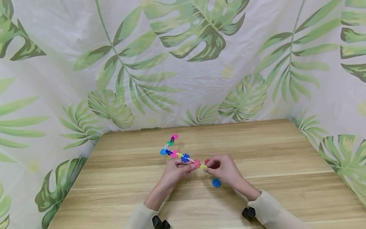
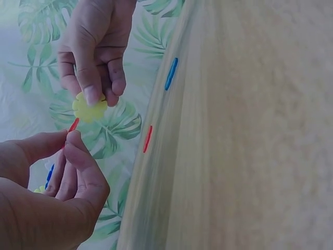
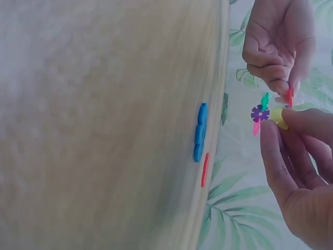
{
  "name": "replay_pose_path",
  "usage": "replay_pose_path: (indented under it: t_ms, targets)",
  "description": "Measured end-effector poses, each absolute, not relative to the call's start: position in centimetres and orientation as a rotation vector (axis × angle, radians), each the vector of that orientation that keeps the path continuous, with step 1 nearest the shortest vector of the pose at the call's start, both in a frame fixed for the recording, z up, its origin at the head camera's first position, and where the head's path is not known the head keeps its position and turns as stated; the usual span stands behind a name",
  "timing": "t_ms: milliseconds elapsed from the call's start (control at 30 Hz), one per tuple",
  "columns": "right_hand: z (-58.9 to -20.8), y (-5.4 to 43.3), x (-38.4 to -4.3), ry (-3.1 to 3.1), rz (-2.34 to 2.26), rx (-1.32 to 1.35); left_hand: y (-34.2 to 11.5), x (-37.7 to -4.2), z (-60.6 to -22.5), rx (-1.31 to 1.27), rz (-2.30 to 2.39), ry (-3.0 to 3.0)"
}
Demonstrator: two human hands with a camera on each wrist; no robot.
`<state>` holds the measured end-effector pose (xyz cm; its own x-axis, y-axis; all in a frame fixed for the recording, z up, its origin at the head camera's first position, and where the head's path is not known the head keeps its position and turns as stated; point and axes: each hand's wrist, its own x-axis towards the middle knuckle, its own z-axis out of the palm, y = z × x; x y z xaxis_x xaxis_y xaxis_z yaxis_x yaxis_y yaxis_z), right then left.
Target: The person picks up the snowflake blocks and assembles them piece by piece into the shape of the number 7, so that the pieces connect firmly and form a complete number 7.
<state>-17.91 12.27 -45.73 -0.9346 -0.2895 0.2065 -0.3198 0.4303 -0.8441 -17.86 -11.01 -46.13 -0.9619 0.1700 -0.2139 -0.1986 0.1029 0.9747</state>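
Note:
A chain of notched plastic snowflake discs [image 1: 185,157] in several colours bends away over the table. My left hand [image 1: 175,171] pinches the coral-red disc [image 1: 197,163] at its near end, thumb against fingertips. Between the thumb and fingers of my right hand [image 1: 226,170] is a yellow disc [image 2: 89,108], held by its edge. The yellow disc's rim meets or nearly meets the red one; whether their notches interlock I cannot tell. Behind the right fingertips lies a loose red disc [image 1: 207,161], partly covered. A loose blue disc [image 1: 216,183] is on the table below the right hand.
The wood-grain table [image 1: 120,181] stretches out on both sides of the hands. A leaf-printed cloth [image 1: 183,79] hangs behind it and at its sides. Each sleeve cuff has a black wrist device [image 1: 248,213] by it.

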Motion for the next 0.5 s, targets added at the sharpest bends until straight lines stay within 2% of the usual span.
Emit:
replay_pose_path:
  t_ms: [500]
  targets:
    - [-45.0,11.6,-16.8,-2.595,1.499,0.536,-10.4,-17.5,-45.7,-0.033,1.989,2.085]
